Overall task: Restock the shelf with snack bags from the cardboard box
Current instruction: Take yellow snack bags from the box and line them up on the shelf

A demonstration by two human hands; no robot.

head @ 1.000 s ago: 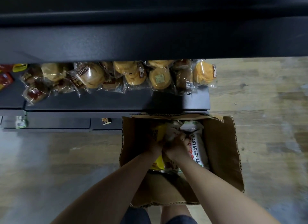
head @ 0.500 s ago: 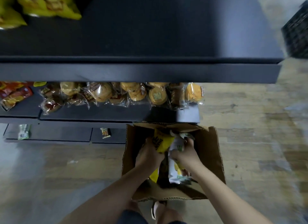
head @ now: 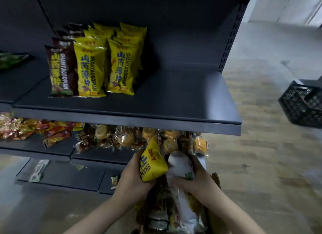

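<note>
My left hand (head: pixel 133 177) grips a yellow snack bag (head: pixel 152 162), lifted in front of the lower shelf. Beside it, my right hand (head: pixel 195 179) grips a white snack bag (head: pixel 181 165) whose lower end hangs down. More bags (head: pixel 160 214) dangle beneath both hands. Only a corner of the cardboard box (head: pixel 216 179) shows behind my right wrist. On the dark shelf (head: pixel 174 101) above stand rows of yellow bags (head: pixel 120 64) and brown bags (head: pixel 61 71), with bare shelf to their right.
Wrapped buns (head: pixel 139 138) and red packets (head: pixel 34 129) lie on the lower shelf. A black plastic crate (head: pixel 301 105) stands on the wooden floor at the right. Green bags (head: pixel 10 59) sit at the far left.
Both hands have risen out of the box with the yellow and white bags. The view has tilted up, so the upper shelf with its bags now shows and the box is mostly hidden.
</note>
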